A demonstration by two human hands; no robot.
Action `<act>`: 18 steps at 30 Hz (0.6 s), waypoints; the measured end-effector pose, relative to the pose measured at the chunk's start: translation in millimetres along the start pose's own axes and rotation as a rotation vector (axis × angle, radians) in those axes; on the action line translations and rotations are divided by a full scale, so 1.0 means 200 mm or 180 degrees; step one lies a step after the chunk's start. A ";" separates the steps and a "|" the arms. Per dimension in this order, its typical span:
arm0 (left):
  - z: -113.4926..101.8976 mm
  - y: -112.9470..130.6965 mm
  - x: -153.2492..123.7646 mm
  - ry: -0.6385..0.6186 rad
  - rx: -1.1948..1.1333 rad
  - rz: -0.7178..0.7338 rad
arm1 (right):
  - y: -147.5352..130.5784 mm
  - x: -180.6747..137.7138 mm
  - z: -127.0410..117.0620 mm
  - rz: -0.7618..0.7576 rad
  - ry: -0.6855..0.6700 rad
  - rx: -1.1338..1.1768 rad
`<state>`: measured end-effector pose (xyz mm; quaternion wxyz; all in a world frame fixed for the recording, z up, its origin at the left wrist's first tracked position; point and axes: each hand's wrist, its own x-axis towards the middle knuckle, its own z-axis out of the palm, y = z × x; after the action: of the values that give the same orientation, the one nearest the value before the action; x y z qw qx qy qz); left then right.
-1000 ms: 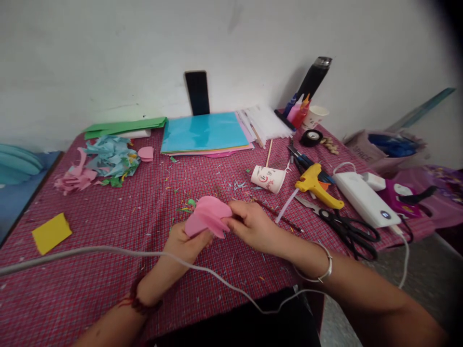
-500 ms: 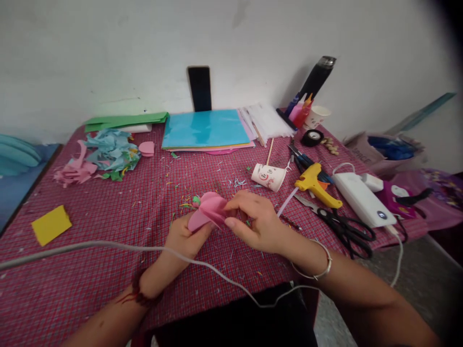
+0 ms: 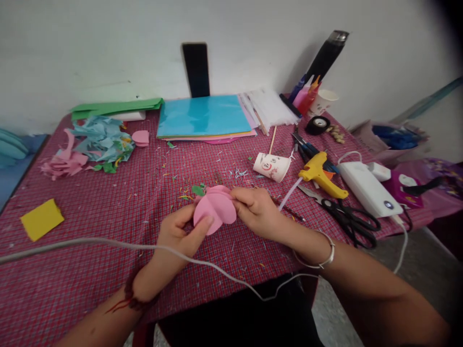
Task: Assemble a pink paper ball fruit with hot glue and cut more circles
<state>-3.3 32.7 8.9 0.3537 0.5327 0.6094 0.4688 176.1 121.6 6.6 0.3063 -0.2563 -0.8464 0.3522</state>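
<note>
Folded pink paper piece (image 3: 215,209): plain pink. Worktop cloth (image 3: 108,207): crimson, fine pale check. Large paper sheet (image 3: 202,115): cyan. Folded paper stack (image 3: 115,107): green. Small paper square (image 3: 40,219): yellow. Plastic glue gun (image 3: 319,172): yellow. Scissors (image 3: 349,221): black handles.

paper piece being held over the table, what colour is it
Pink; the paper piece shows best in the head view.

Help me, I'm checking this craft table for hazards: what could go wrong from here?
1. The white cable drapes across the wrist behind the left hand; a sudden move could snag it.
2. The yellow glue gun lies near the right hand; if it is hot, a stray reach might burn.
3. The fingers of both hands pinch the pink paper shape; it may crease or tear.
</note>
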 end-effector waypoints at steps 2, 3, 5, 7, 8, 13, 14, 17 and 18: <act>-0.01 0.01 -0.01 0.0041 0.0029 -0.0001 | 0.01 0.00 0.00 0.0086 -0.0044 0.0317; -0.02 0.01 -0.01 0.0064 0.0060 -0.0011 | 0.01 0.01 0.00 0.0146 -0.0081 0.0445; -0.03 0.00 0.00 0.0050 0.0153 0.0055 | 0.00 0.01 0.01 0.0260 -0.0159 0.0606; -0.03 -0.02 0.01 -0.0092 0.0267 0.0359 | -0.01 0.02 0.02 0.0290 -0.0207 0.0630; -0.02 -0.02 0.01 -0.0179 0.0327 0.0552 | -0.02 0.02 0.02 0.0274 -0.0209 0.0595; 0.00 -0.05 0.03 -0.0271 0.0719 0.1170 | -0.01 0.01 0.04 -0.0030 -0.0026 0.0169; 0.00 -0.05 0.03 -0.0246 0.0775 0.1212 | -0.01 0.01 0.03 -0.0114 0.0028 0.0129; 0.00 -0.06 0.03 -0.0154 0.0780 0.1170 | -0.01 0.00 0.01 -0.0290 -0.0010 0.0421; 0.00 -0.06 0.04 -0.0119 0.0734 0.1105 | -0.01 0.00 0.00 -0.0323 -0.0067 0.0618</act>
<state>-8.4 39.8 -1.9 0.2156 0.6752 0.5514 0.4399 175.5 121.1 8.9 0.3382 -0.1785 -0.8234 0.4192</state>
